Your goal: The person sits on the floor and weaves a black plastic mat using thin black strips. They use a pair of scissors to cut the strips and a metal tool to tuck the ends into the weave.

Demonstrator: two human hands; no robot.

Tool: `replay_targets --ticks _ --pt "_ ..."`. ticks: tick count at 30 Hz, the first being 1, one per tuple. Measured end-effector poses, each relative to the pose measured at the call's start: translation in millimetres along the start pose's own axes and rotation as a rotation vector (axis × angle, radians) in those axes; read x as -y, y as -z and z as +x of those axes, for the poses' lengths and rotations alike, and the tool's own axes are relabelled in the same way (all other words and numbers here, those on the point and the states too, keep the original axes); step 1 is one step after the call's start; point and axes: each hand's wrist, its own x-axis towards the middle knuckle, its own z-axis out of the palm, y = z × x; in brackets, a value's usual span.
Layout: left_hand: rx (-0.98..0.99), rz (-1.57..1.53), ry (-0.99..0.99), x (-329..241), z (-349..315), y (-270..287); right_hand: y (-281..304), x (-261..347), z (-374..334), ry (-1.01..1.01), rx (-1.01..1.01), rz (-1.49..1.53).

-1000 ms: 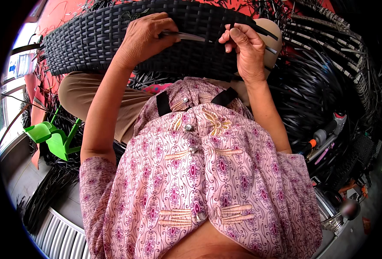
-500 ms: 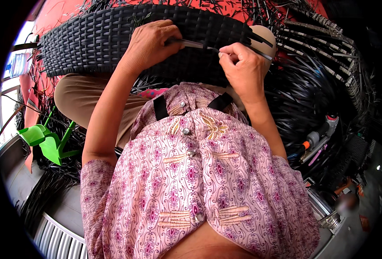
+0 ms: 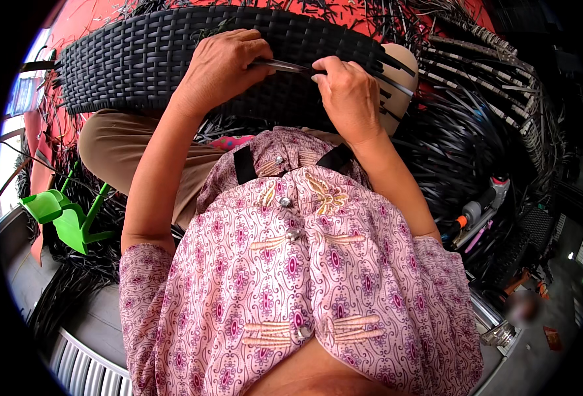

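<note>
A long dark woven panel (image 3: 126, 63) of flat plastic strips lies across my lap. My left hand (image 3: 224, 65) rests over its middle, closed on a slim, shiny, pointed metal tool (image 3: 285, 66) that points right. At the tool's tip, my right hand (image 3: 349, 92) is closed, with thumb and forefinger pinched beside the weave. What lies between those fingertips is mostly hidden; it may be a strip end. Loose strip ends (image 3: 397, 64) stick out from the panel's right end, over my knee.
A red surface (image 3: 80, 26) littered with black scraps spreads beyond the panel. To the right lie a heap of black strips (image 3: 450, 142) and a grey-and-orange hand tool (image 3: 479, 208). Green plastic pieces (image 3: 74, 224) stand at left, near a slatted white object (image 3: 90, 363).
My right hand has moved left along the panel and now meets the metal tool's tip. My left hand has stayed nearly in place, still holding the tool.
</note>
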Motion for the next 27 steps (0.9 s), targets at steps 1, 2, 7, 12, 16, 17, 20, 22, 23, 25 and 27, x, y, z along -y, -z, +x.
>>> replay_targets --ticks 1,2,7,12,16,17,20,22,23,25,27 --pt "0.003 0.019 0.009 -1.5 -2.5 2.2 1.4 0.7 2.7 0.009 0.021 0.005" --pt "0.006 0.037 0.018 -2.2 -4.0 3.7 3.8 0.8 5.4 0.017 0.042 0.010" --pt "-0.021 0.072 -0.026 -3.2 -6.5 6.2 17.8 13.3 8.4 0.137 0.018 -0.191" --pt "-0.028 0.097 -0.008 -12.1 -10.7 7.7 0.7 1.2 13.5 0.277 -0.051 -0.121" --pt "-0.034 0.074 0.041 -7.8 -19.1 2.1 -3.5 2.2 13.9 0.294 -0.039 -0.106" --pt "-0.039 0.069 0.048 -7.4 -21.2 1.1 -3.4 3.3 14.2 0.272 -0.018 -0.098" --pt "-0.079 0.091 0.038 -10.7 -26.8 0.5 -5.6 7.1 16.2 0.268 -0.014 -0.129" --pt "-0.105 0.107 0.039 -13.6 -32.1 1.4 -3.6 6.0 19.7 0.309 0.009 -0.104" --pt "-0.113 0.108 0.049 -14.5 -35.6 2.4 -2.6 4.2 21.5 0.329 0.021 -0.090" --pt "-0.123 0.110 0.080 -11.9 -42.3 4.5 -3.1 -3.8 22.3 0.336 0.076 -0.070" --pt "-0.129 0.110 0.124 -4.8 -51.6 8.1 -3.5 -6.5 23.9 0.361 0.095 -0.058"
